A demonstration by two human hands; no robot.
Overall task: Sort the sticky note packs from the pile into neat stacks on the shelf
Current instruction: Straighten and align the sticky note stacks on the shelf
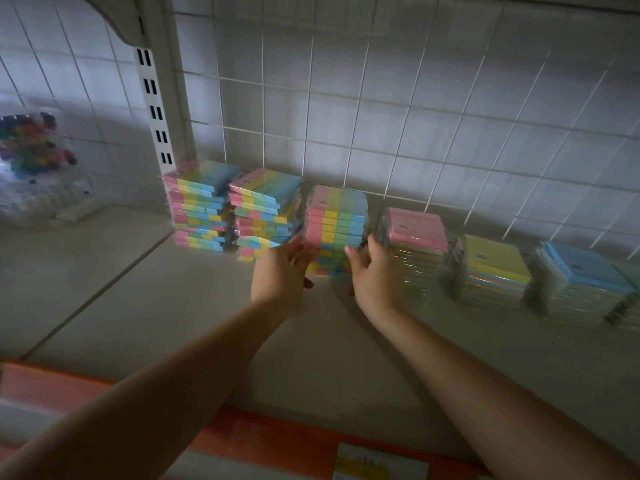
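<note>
Head view: the middle stack (pixel 337 225) is flanked by both hands on the shelf (pixel 173 306). It is touched by the left hand (pixel 282 271) and right hand (pixel 375 271), fingers loosely extended, grasping nothing.

Dim, dark vignette at corners; wide-angle bend; motion blur thruout.
</note>
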